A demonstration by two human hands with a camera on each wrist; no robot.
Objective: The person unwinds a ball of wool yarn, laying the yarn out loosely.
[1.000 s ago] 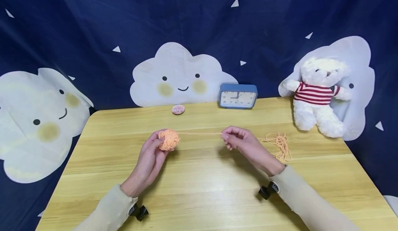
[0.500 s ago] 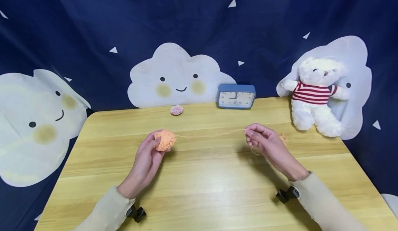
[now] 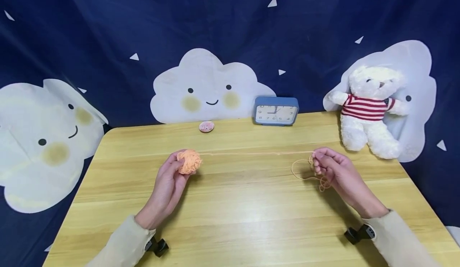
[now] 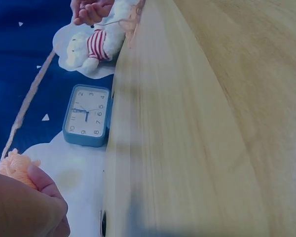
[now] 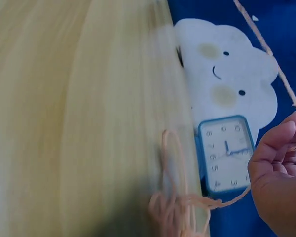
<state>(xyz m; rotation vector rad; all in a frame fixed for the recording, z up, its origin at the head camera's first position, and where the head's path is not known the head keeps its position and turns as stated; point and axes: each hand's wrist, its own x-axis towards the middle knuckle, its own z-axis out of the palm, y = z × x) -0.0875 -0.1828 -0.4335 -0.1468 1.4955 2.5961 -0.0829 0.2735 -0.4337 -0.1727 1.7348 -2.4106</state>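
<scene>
In the head view, my left hand [image 3: 169,183] grips a peach ball of yarn [image 3: 189,162] above the table, thumb on its near side. A strand of yarn [image 3: 248,153] runs nearly straight across to my right hand [image 3: 338,173], which pinches it between thumb and fingers. Below the right hand, loose loops of yarn [image 3: 302,175] hang and lie near the tabletop; part of them is hidden behind that hand. Up close in the right wrist view, the tangled loops [image 5: 175,207] trail from the pinching fingers.
On the wooden table [image 3: 244,215], a blue alarm clock [image 3: 276,111] and a small pink round badge [image 3: 206,126] stand along the back edge. A white teddy bear [image 3: 366,109] in a striped shirt sits at the back right. A navy cloth [image 3: 230,15] with clouds hangs behind.
My right hand has moved to the right, drawing out a longer strand between the hands. The loose yarn has come to hang below it. My left hand has stayed nearly in place with the ball.
</scene>
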